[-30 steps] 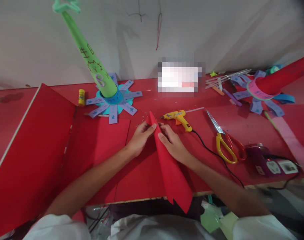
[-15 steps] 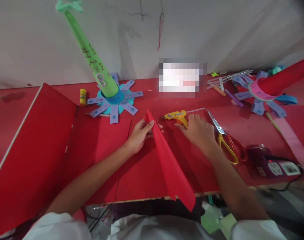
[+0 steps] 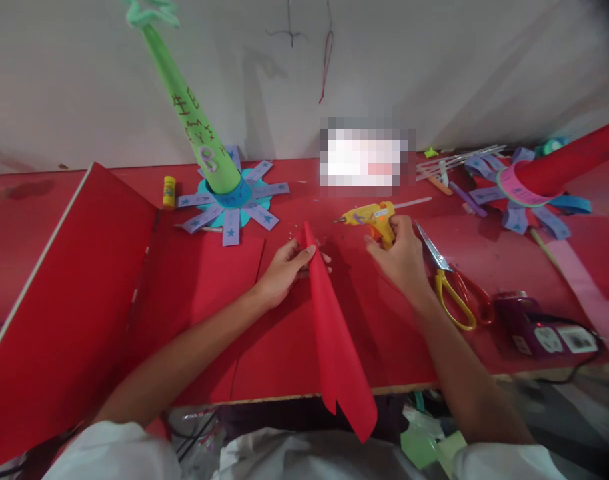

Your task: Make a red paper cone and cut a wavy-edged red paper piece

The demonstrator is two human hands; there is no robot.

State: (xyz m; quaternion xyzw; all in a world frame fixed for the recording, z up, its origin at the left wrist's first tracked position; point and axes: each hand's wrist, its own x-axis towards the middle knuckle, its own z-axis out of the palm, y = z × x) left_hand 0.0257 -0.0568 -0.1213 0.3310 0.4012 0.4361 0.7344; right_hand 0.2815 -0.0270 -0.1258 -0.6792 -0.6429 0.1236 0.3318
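A red paper cone (image 3: pixel 337 333) is pinched near its narrow tip by my left hand (image 3: pixel 284 270), thumb on top and fingers beneath. Its wide, notched end hangs past the table's front edge toward me. My right hand (image 3: pixel 401 260) grips the handle of a yellow glue gun (image 3: pixel 371 217), whose nozzle points left toward the cone's tip, apart from it. A clear glue stick pokes out of the gun's back. Just right of this hand lie scissors (image 3: pixel 451 283) with one yellow and one red handle.
A green paper cone tower (image 3: pixel 204 147) with a strip base stands at the back left, a yellow glue stick tube (image 3: pixel 169 192) beside it. A red board (image 3: pixel 79 287) rises at left. Right are a red tower (image 3: pixel 574 163), a purple device with a cable (image 3: pixel 547 330) and clear sticks (image 3: pixel 459 160).
My right hand has closed round the glue gun's handle and raised it slightly, up and right. The cone's wide end has swung a little left and toward me.
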